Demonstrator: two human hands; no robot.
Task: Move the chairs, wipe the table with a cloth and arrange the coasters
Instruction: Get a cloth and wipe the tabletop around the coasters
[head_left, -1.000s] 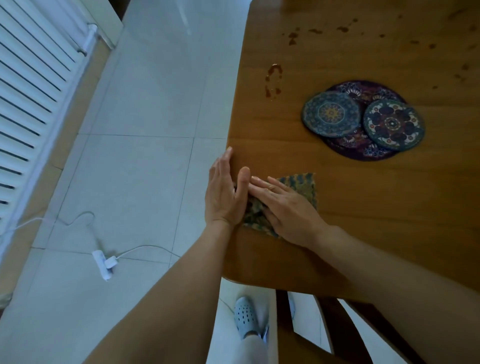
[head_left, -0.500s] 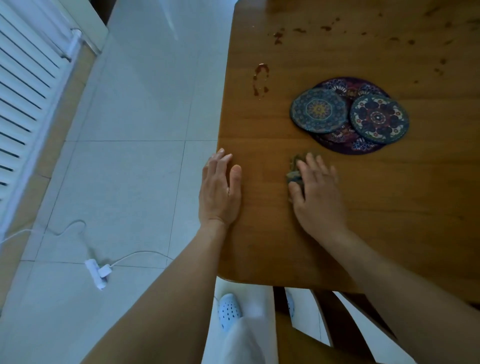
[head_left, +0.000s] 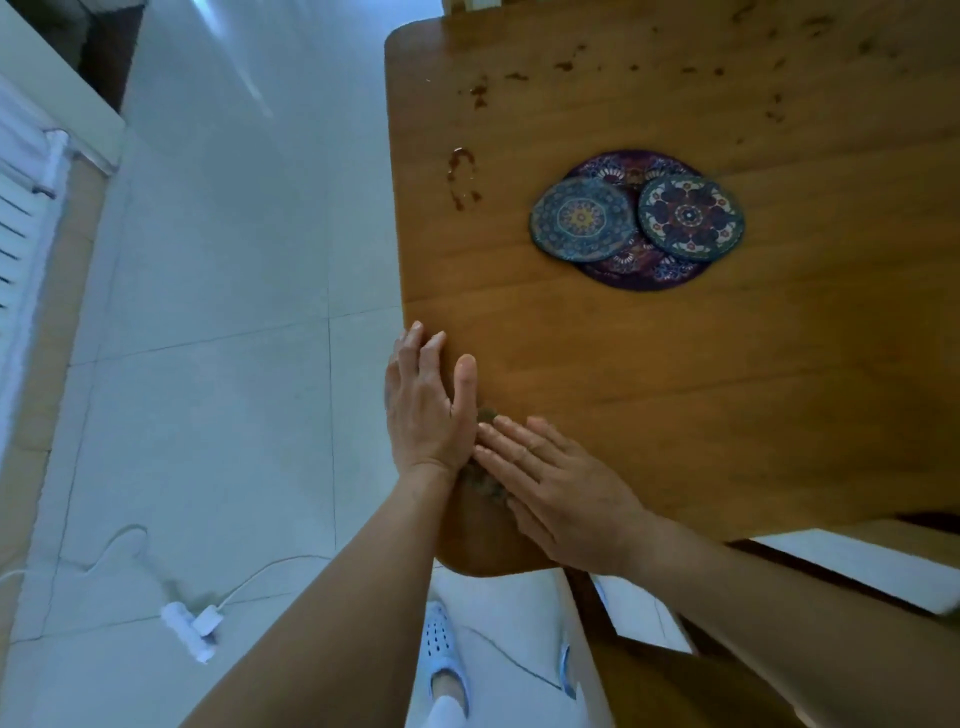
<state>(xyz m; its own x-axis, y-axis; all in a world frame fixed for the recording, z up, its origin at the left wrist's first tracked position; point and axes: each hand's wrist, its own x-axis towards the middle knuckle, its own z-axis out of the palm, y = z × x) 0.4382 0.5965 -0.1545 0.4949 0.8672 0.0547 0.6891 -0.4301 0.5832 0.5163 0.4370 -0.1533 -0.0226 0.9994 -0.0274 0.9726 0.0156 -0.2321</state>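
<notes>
The wooden table (head_left: 675, 364) carries brown stains (head_left: 462, 179) along its far part. Two small round patterned coasters, a blue one (head_left: 582, 218) and a dark red one (head_left: 691, 217), lie on a larger purple mat (head_left: 636, 275). My left hand (head_left: 428, 410) rests flat with straight fingers at the table's left edge. Beside it, my right hand (head_left: 550, 483) presses flat on a greenish cloth (head_left: 480, 480), which shows only as small bits under the fingers. The two hands touch near the table's near left corner.
Pale floor tiles (head_left: 208, 312) stretch to the left, with a white power strip (head_left: 189, 626) and its cable lying on them. A white radiator (head_left: 21, 218) lines the far left. A dark wooden chair (head_left: 675, 675) stands below the table's near edge. My shoe (head_left: 441, 649) is underneath.
My right hand has slid the cloth back left and toward me, from the table's middle to beside my left hand. The left hand has stayed at the table's edge.
</notes>
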